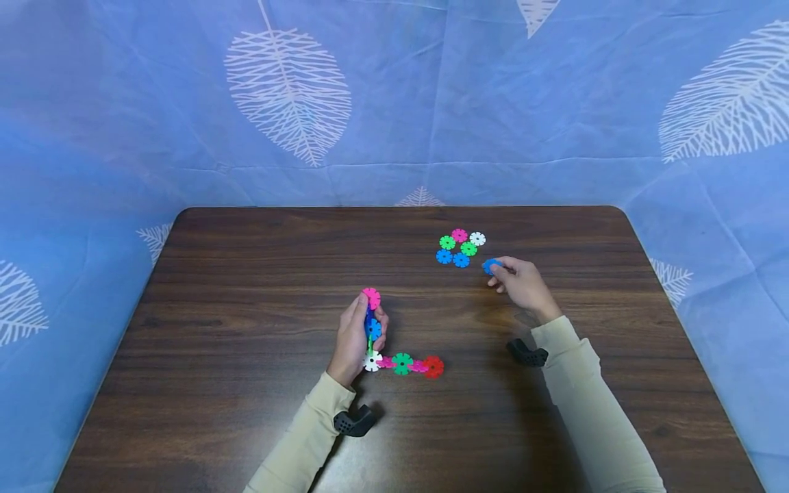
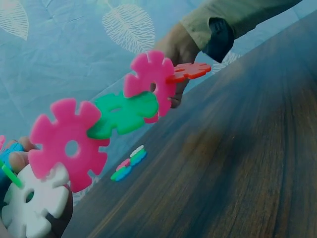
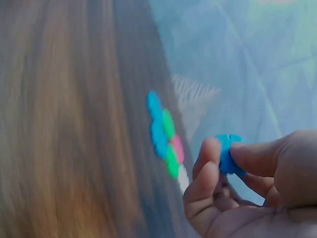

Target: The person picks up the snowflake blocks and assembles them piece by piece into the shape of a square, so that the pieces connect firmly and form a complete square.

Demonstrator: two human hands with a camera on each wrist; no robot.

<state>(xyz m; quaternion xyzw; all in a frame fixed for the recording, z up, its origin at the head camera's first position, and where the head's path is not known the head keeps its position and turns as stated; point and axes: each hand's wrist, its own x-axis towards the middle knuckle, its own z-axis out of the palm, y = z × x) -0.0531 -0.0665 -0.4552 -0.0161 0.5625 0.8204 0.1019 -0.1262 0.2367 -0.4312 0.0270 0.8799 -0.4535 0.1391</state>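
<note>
An L-shaped chain of interlocked notched plastic discs is held by my left hand [image 1: 353, 342], its fingers wrapped around the upright arm. That arm runs from a pink disc [image 1: 371, 298] at the top, past a blue disc [image 1: 373, 329], to a white corner disc [image 1: 372, 361]. From the corner, a row goes right through a green disc [image 1: 403, 363] to a red disc [image 1: 434, 367]; the left wrist view shows pink discs [image 2: 69, 144] between them. Between thumb and fingers, my right hand [image 1: 524, 282] pinches a loose blue disc [image 3: 230, 154], raised above the table in the right wrist view.
Several loose discs lie in a cluster near the table's far edge, among them a white disc [image 1: 477, 238], a pink disc [image 1: 459, 235], a green disc [image 1: 468, 248] and a blue disc [image 1: 444, 257]. Behind the brown wooden table [image 1: 246, 274] hangs a blue leaf-patterned cloth [image 1: 394, 103].
</note>
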